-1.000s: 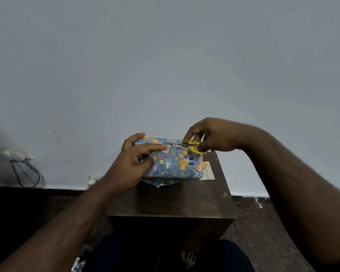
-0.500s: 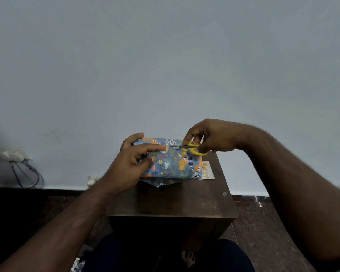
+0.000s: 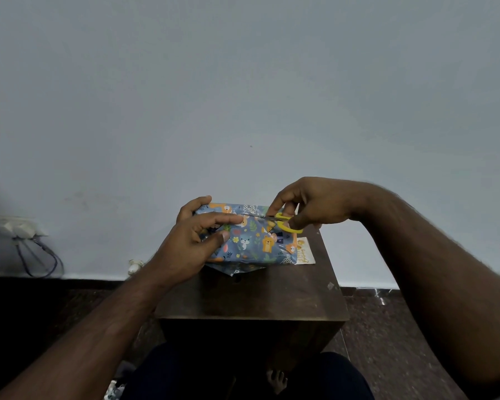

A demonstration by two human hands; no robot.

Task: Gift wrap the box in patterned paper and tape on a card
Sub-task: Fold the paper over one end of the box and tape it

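Little is changing since the earlier frames: both hands are staying where they were, the right one sitting a touch lower against the box. The box (image 3: 251, 241), wrapped in blue paper printed with orange animals and leaves, is lying toward the far edge of the small dark wooden tabletop (image 3: 251, 295), with a loose flap of paper (image 3: 234, 268) sticking out from under its near side. The left hand (image 3: 194, 241) is gripping the box's left end, fingers curled over the top and thumb pressing on the near face. The right hand (image 3: 309, 206) is holding yellow-handled scissors (image 3: 286, 223) with fingers through the loops, the blades pointing left along the top of the box near its right end. A pale card (image 3: 304, 252) is lying flat on the tabletop, just beside the box's right end.
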